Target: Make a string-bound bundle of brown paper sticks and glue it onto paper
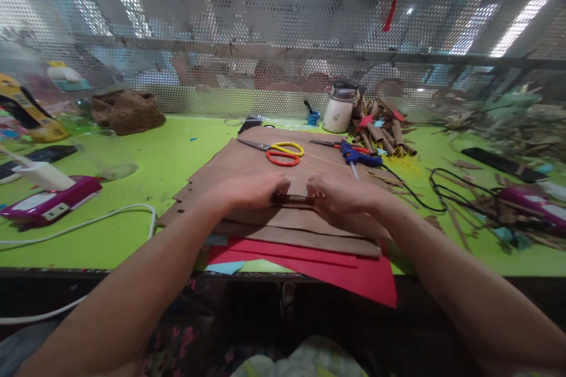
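Both hands meet at the middle of the near edge of the green table (145,159), over a stack of brown sheets (230,165) that lies on red sheets (354,274) jutting past the near edge. The left hand (250,190) and the right hand (340,193) are curled narrow, and each pinches one end of a small brown strip (292,198) held level between them, just above or touching the top sheet; which of the two cannot be told. The strip looks like a thin cut of the same sheet stock, so it is probably very light, bendable and quick to crease or curl. A fingertip grip at the two ends, as here, suits it better than a hold in the middle, where it would likely buckle. It looks matt, not slippery. Just beyond the hands lie scissors (278,152) with yellow and orange handles. To their right is a blue glue gun (358,156), with a black cord trailing off to the right. Further back stand a pale jar (339,109) and a heap of rolled brown tubes (380,123).
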A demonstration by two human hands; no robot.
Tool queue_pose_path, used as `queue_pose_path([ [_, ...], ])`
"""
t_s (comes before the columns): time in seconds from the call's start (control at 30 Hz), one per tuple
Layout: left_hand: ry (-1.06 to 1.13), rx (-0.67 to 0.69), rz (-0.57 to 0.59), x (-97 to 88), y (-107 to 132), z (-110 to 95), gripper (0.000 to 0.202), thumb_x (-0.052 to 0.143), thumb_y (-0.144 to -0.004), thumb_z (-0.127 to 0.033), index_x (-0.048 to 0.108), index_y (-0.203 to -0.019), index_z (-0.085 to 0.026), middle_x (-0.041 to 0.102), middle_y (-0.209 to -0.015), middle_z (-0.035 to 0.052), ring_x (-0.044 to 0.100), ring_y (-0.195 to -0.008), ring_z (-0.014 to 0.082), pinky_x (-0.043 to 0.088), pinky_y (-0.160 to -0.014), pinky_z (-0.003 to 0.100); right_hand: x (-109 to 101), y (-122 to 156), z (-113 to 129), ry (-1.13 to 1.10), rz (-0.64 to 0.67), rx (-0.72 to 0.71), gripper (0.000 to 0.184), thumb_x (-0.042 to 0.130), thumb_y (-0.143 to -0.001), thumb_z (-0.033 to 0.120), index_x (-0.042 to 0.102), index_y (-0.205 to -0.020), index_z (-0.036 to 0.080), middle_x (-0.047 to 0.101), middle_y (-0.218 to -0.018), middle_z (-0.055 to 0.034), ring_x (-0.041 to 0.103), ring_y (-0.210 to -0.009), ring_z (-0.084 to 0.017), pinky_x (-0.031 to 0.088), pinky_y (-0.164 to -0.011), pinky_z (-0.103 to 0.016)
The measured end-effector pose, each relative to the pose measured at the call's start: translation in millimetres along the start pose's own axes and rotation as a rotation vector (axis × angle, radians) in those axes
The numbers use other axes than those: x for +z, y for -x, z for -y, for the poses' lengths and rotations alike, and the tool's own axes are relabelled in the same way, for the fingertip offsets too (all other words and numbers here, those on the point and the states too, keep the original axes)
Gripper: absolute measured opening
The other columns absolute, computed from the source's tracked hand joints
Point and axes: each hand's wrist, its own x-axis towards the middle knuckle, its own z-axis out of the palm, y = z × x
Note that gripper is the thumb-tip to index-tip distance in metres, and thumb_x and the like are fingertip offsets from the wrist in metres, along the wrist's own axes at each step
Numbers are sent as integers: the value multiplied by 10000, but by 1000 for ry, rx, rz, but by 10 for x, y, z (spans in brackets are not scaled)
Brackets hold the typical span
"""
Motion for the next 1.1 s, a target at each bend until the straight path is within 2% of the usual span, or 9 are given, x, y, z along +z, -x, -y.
queue_pose_path([
  [0.1,-19,20,-31,-9,18,-6,88,511,-690,-184,580,-742,-201,559,-664,11,427,-575,144,302,-575,278,-33,-3,14,-31,54,-9,99,566,-731,158,612,-810,197,618,-766,-46,509,-684,-155,328,-598,-255],
  [0.27,-124,130,-47,-45,37,-55,98,480,-711,-169,553,-762,-206,557,-747,19,424,-588,142,307,-585,279,-56,27,61,-19,54,5,119,561,-733,147,615,-828,194,621,-787,-56,527,-709,-169,339,-606,-256],
  [0.47,-54,78,-14,-70,29,-108,93,503,-700,-176,580,-749,-193,555,-672,8,422,-578,138,296,-557,267,-54,33,119,40,27,-46,95,540,-770,177,622,-814,197,625,-817,-56,528,-705,-159,333,-608,-250],
  [0.57,11,42,-16,-117,33,-148,134,483,-763,-245,583,-706,-176,547,-610,5,410,-544,128,279,-521,259,-75,28,127,89,-6,-61,136,507,-793,182,629,-851,198,631,-812,-49,518,-683,-146,316,-589,-246],
  [0.7,205,79,-29,-236,43,-176,243,471,-824,-349,632,-808,-167,620,-719,17,502,-647,137,344,-590,237,-117,23,111,116,-92,-38,189,497,-786,156,629,-912,205,639,-786,-28,511,-676,-143,291,-574,-241],
  [0.8,390,138,-57,-294,49,-154,307,420,-872,-361,657,-889,-168,659,-865,32,544,-780,156,383,-695,244,-131,14,126,115,-180,-66,156,513,-770,144,618,-875,191,636,-808,-33,514,-703,-149,303,-598,-244],
  [0.9,578,158,-69,-273,57,-121,317,410,-891,-360,671,-923,-183,668,-956,37,563,-871,169,396,-780,269,-125,7,185,70,-247,-75,98,536,-757,149,601,-820,186,626,-818,-43,512,-725,-160,329,-621,-251],
  [1.1,1019,122,157,-161,58,-128,327,439,-893,-388,667,-997,-178,681,-929,77,617,-849,174,425,-829,328,-118,5,275,-93,-291,-96,132,542,-734,116,602,-824,191,623,-906,-69,526,-818,-185,386,-706,-285],
])
